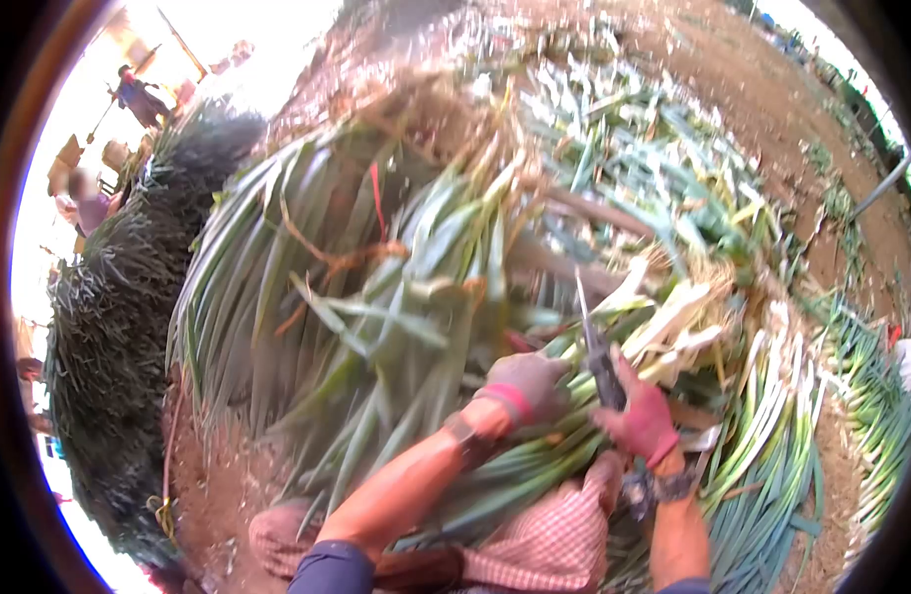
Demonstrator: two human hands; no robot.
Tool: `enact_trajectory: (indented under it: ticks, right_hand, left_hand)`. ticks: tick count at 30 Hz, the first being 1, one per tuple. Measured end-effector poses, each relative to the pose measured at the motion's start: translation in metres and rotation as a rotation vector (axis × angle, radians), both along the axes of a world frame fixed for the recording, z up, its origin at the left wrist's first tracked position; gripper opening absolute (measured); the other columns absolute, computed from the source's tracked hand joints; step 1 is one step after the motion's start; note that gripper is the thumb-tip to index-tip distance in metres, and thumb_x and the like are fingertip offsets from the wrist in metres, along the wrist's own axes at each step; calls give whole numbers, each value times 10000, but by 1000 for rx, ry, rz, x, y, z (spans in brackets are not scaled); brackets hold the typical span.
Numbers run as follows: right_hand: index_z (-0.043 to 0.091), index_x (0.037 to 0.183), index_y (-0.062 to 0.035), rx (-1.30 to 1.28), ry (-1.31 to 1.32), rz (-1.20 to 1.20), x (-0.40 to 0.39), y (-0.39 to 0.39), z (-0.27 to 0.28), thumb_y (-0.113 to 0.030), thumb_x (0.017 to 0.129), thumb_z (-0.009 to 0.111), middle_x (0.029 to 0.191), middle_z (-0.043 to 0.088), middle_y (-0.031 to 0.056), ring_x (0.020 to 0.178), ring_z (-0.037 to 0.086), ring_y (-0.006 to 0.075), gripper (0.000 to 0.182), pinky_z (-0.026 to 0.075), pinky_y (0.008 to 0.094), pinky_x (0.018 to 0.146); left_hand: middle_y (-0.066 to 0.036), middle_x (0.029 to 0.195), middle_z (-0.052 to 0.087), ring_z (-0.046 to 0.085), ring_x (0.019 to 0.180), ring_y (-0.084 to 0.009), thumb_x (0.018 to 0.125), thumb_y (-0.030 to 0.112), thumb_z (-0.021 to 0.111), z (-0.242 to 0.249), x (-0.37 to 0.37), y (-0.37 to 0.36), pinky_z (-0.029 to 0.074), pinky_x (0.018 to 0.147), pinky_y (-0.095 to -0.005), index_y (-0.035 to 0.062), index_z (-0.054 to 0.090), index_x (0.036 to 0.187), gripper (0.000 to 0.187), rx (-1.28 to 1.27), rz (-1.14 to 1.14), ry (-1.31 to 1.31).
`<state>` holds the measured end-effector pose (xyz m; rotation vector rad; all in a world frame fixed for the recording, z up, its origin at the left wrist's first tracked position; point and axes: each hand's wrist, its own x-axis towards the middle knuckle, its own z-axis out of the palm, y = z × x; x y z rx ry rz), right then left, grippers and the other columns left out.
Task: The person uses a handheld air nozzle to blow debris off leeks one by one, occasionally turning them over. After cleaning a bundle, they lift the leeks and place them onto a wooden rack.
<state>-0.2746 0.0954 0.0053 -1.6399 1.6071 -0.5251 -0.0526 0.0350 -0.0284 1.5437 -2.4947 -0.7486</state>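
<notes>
My left hand, in a greyish glove with a pink cuff, is closed on green onion stalks lying across my lap. My right hand, in a pink glove, grips the dark handle of a knife. Its narrow blade points up and away, just right of my left hand. White stalk ends and roots lie beyond the right hand. Long green leaves spread to the left of my left forearm. A checked cloth covers my lap below the stalks.
A tall dark-green heap stands at the left. Cut leaves are piled ahead, beside bare soil. More onions lie in a row at the far right. Several people, one in dark clothes, are at the upper left.
</notes>
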Motion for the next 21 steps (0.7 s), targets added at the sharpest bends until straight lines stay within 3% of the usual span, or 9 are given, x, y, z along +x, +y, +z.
enact_trajectory:
  ticks: [2,3,5,7,11,15,16,19,21]
  right_hand:
    - [413,1600,1,-96,116,-14,-14,9,-20,-325,752,870,1246,696,322,1136,716,434,1017,569,441,971]
    - [401,1608,1,-81,80,-28,-16,14,-25,-356,763,867,1251,696,320,1142,713,437,1029,567,441,983]
    - [389,1615,5,112,47,-15,-8,19,-3,-392,777,854,1322,674,312,1203,689,432,1038,547,432,1037]
    - [381,1623,-3,44,30,42,-1,24,-10,-404,781,849,1351,659,311,1228,676,429,1043,537,431,1054]
    - [366,1640,-34,-20,-34,137,10,21,-16,-417,781,844,1421,615,316,1286,643,424,1055,515,427,1091]
    - [357,1645,-36,173,35,177,31,15,-1,-412,772,857,1335,668,308,1211,680,431,1074,529,437,1051]
    - [357,1645,-36,176,34,179,30,14,-1,-412,772,857,1335,668,308,1211,680,431,1074,529,437,1051]
    - [356,1654,-80,16,-47,114,27,12,-12,-396,766,872,1269,692,304,1168,697,424,1075,535,428,1025]
    - [354,1659,-95,74,-139,148,30,16,1,-385,777,868,1273,691,306,1186,695,417,1061,530,423,1036]
  left_hand:
    - [-118,1035,759,752,945,-345,914,360,698,44,10,-32,596,810,-490,144,725,1162,331,-125,68,86]
    - [-81,1112,747,739,973,-310,909,353,718,55,19,-61,591,808,-457,145,724,1194,353,-266,112,-105]
    - [-104,1217,715,690,1074,-317,837,336,816,64,42,-105,536,927,-499,137,699,1265,486,-563,313,-126]
    - [-149,1378,634,607,1275,-349,818,387,852,56,62,-134,494,1039,-500,136,624,1388,663,-457,446,-225]
    - [-200,1373,628,613,1277,-394,820,392,840,47,69,-138,520,1055,-497,101,587,1416,710,-191,443,-338]
    - [-243,1309,649,675,1188,-453,833,337,795,24,67,-133,562,1012,-496,85,581,1418,672,-18,513,-342]
    - [-232,1206,678,727,1081,-452,826,300,784,18,68,-125,594,926,-509,95,609,1356,594,-31,483,-308]
    - [-212,1132,688,753,1008,-422,819,278,775,9,69,-104,613,834,-519,99,635,1266,501,-148,377,-361]
    - [-202,1047,720,763,939,-420,857,214,712,-2,71,-99,614,789,-523,97,688,1129,297,-232,376,-353]
